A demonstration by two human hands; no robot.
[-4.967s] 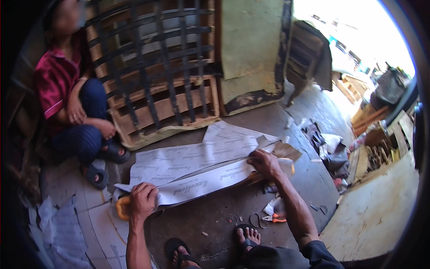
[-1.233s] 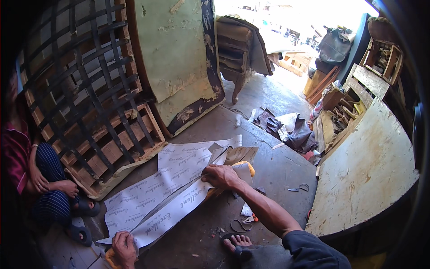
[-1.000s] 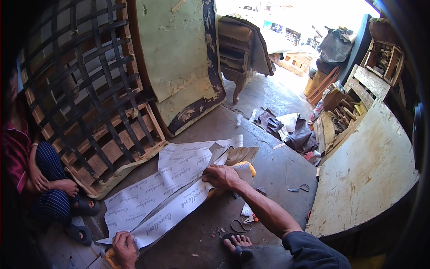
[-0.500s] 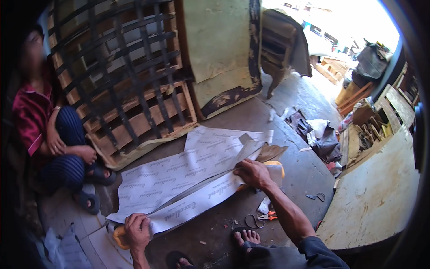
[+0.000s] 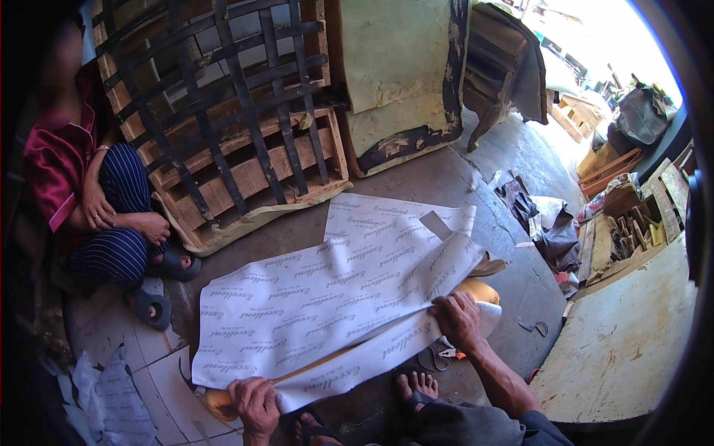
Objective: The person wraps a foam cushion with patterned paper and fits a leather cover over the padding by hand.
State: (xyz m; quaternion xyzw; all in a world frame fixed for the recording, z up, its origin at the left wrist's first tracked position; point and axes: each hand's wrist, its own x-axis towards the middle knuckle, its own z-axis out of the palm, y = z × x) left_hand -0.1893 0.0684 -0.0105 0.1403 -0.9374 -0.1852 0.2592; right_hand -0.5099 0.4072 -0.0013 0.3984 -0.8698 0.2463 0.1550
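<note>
Together, the two hands grip one near strip of a white printed sheet (image 5: 297, 305): the left hand (image 5: 256, 407) has its fingers bent over the strip's left end, and the right hand (image 5: 457, 321) is closed on its other end, farther from the body. Between and beyond the hands the sheet spreads over the floor (image 5: 524, 279), slightly rumpled, with a narrow orange line showing along the strip. Orange padding (image 5: 482, 290) bulges out just past the right hand, and more of that colour sits beside the left. Right of the right hand lies a pair of dark scissors (image 5: 537, 327); farther that way leans a stained pale board (image 5: 617, 334). Left of the left hand are crumpled white scraps (image 5: 123, 405). Ahead of that hand, well apart, a person in a maroon shirt (image 5: 63, 167) sits beside a wooden frame (image 5: 249, 178) crossed by black straps, and a pale green panel (image 5: 394, 82) stands beyond both hands.
</note>
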